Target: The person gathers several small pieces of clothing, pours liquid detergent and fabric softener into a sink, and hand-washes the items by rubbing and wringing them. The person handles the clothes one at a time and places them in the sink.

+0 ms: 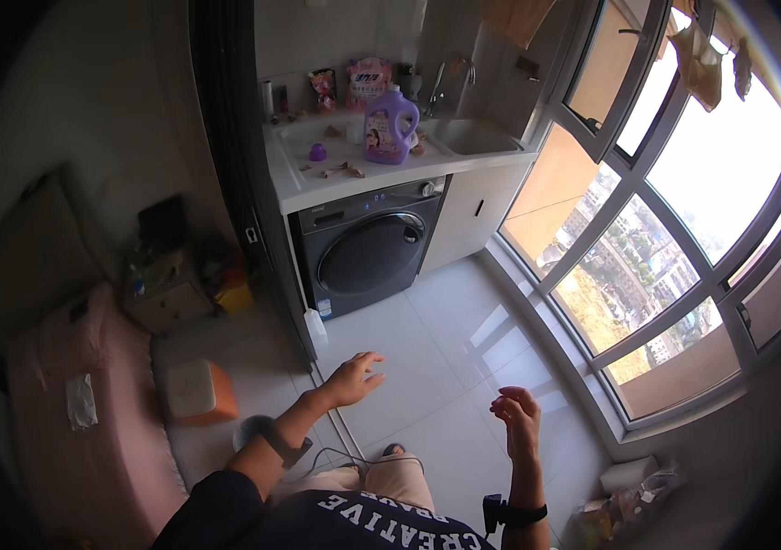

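My left hand [351, 379] hangs in the air over the pale tiled floor, its fingers stretched out loosely with nothing in them. To the right, my right hand [519, 420] is raised with its fingers loosely bent and apart, also holding nothing. Both hands are well short of the counter [335, 189]. On it stands a purple laundry detergent bottle [390, 130] with a side handle. A purple cap [318, 152] lies to the bottle's left. Below the counter sits a dark front-loading washing machine [368, 252], its round door closed.
A sink with a faucet [441, 87] and a pink pouch [369, 81] are on the counter. Tall windows [629, 229] line the right. At left are a dark door frame [248, 211], an orange-and-white stool [200, 392] and a pink bed [97, 440]. Bags [629, 504] lie lower right.
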A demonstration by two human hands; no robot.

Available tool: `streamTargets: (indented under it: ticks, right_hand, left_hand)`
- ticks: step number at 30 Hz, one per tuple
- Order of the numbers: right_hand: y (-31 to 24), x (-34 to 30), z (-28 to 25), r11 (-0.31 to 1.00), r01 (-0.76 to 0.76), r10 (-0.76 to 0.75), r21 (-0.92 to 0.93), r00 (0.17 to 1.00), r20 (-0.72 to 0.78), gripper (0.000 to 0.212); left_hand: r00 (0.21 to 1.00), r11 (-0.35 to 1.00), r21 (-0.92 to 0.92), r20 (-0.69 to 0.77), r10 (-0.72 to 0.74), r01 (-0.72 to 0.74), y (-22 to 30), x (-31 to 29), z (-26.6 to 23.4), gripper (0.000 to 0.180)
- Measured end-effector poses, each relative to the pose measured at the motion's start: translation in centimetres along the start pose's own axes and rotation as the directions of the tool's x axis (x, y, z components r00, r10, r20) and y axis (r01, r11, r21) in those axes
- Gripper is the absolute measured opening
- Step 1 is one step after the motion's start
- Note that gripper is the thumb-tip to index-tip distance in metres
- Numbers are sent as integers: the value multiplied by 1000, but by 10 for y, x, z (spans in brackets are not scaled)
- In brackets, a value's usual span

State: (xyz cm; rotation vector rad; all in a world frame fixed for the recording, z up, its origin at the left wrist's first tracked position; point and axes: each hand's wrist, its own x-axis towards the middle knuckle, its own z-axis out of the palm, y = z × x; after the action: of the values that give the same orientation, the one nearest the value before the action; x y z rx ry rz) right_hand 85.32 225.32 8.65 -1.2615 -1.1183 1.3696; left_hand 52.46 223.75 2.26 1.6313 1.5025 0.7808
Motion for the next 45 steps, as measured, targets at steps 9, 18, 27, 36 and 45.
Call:
streamTargets:
  ticks: [9,18,27,36,45]
  right_hand:
    - [-35,276,46,998,68,-61,-14,954,294,19]
    - [-102,504,127,986,165,-151,12,868,473,20]
    - [-118,667,268,923,383,-286,-35,744,604,61]
    - [-139,774,325,975,219,-181,40,675,716,52]
    - [-107,909,382,539,701,-158,-466,628,762,79]
  left_hand:
    - [963,951,-292,-267,19,-100,15,216,-68,34]
    - [903,878,-471,-407,-136,-80,37,391,-136,35]
    - [886,870,-457,-461,-52,-186,-1,550,-192,41]
    - [824,939,-240,-562,73,-247,-5,622,-252,45]
    - [913,890,-444,-398,-92,-104,-6,659,-259,61]
